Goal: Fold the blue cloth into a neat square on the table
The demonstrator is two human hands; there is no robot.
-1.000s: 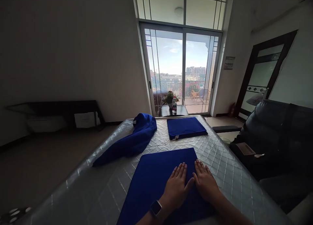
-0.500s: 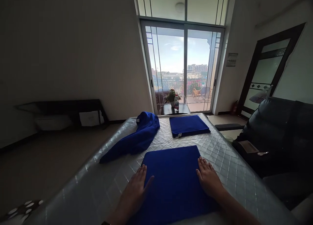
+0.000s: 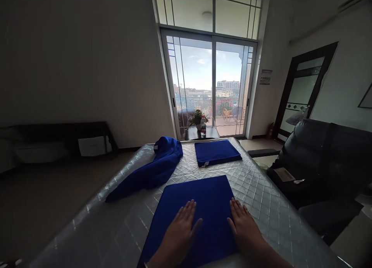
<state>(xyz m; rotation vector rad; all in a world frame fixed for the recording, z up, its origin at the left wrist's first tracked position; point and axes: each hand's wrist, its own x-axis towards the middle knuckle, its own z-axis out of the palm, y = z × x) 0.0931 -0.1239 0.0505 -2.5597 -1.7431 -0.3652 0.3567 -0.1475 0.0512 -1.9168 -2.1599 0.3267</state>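
Note:
A folded blue cloth (image 3: 200, 194) lies flat in front of me on a mattress (image 3: 267, 206) with a shiny, quilted-looking plastic cover. Over the left part of this cloth is my left hand (image 3: 181, 229), palm down with fingers stretched and thumb apart. My right hand (image 3: 245, 227) rests at the cloth's right edge, fingers extended. Neither hand grips anything. Farther back sits a second folded blue cloth (image 3: 217, 151) with a small white tag at its near edge. To its left lies a crumpled blue cloth (image 3: 157, 163), also showing a white tag.
Beyond the mattress stands a small dark table (image 3: 209, 134) with a plastic bottle (image 3: 203, 126) and a potted plant (image 3: 197, 117). A black armchair (image 3: 308, 159) is on the right. Sliding glass doors (image 3: 209, 82) fill the back; a dark low unit (image 3: 64, 132) runs along the left wall.
My left hand has moved from the cloth's left edge inward onto its surface. The right hand stays at the right edge. The camera view has turned slightly right.

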